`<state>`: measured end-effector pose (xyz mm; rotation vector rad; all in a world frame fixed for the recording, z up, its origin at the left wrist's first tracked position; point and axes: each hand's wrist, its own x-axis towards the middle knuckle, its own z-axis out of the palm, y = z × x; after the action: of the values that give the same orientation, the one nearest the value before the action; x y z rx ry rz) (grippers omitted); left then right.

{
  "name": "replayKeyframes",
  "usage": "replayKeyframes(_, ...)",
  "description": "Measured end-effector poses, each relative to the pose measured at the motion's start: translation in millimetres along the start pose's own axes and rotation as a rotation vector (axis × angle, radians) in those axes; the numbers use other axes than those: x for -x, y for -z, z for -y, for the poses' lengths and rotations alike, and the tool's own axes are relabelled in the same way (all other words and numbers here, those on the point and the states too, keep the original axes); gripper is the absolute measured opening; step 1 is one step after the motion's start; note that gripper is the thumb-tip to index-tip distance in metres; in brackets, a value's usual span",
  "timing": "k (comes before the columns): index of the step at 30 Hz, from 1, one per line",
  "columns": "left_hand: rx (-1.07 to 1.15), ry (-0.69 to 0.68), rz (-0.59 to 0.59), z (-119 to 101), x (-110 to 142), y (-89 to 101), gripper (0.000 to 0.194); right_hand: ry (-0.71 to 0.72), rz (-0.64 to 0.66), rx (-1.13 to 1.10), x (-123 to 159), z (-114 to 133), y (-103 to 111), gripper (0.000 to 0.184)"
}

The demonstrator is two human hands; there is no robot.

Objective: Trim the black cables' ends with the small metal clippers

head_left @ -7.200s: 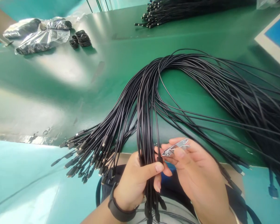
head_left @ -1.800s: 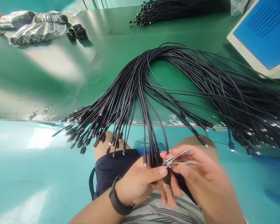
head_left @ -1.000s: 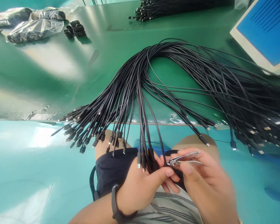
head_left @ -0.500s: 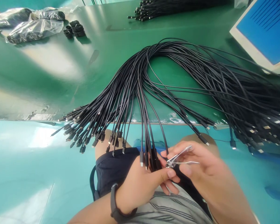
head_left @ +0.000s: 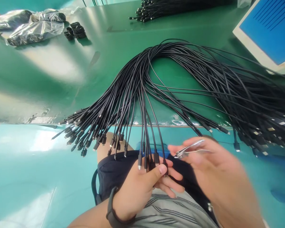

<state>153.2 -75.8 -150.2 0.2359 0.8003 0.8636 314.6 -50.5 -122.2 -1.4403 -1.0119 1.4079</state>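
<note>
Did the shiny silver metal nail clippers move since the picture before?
Yes, the nail clippers moved slightly right and closer to the flat green table.

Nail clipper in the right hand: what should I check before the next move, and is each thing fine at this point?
1. Nail clipper held by the right hand: ok.
2. Cable plug steadied by the left hand's thumb: ok.
3. Nail clipper apart from that cable plug: ok, a gap shows.
4. Clipper jaws open: cannot tell, too small and blurred.
5. Cable plug free of leftover bits: cannot tell, too small.
6. Black cables uncrossed on the green table: not ok, several cross.
</note>
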Motion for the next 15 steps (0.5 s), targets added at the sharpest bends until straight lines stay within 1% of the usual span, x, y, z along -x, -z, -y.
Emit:
replayKeyframes(1,-0.005,-0.014,0.011,0.1,-0.7,0.1,0.016,-0.093,0.079,-0.161,3.0,-3.9,-5.5,0.007)
replayKeyframes(2,-0.008,-0.025,0.023,0.1,-1.1,0.3,0.015,-0.158,0.120,-0.298,5.0,-7.5,-10.4,0.008)
replayKeyframes(3,-0.010,-0.034,0.036,0.0,-1.4,0.6,0.015,-0.193,0.143,-0.409,6.1,-10.6,-14.4,0.009)
replayKeyframes(4,-0.013,-0.042,0.045,-0.2,-1.4,0.9,0.014,-0.209,0.157,-0.496,6.6,-12.9,-17.6,0.009)
replayKeyframes(6,-0.023,-0.056,0.054,-0.7,-1.0,1.0,0.014,-0.210,0.177,-0.603,6.7,-15.8,-21.6,0.007)
replayKeyframes(11,-0.031,-0.062,0.044,-1.3,-0.2,-0.5,0.016,-0.199,0.228,-0.637,6.8,-17.1,-22.7,0.005)
replayKeyframes(15,-0.040,-0.068,0.044,-0.8,-0.5,-1.4,0.016,-0.212,0.202,-0.598,7.8,-16.6,-21.6,0.006)
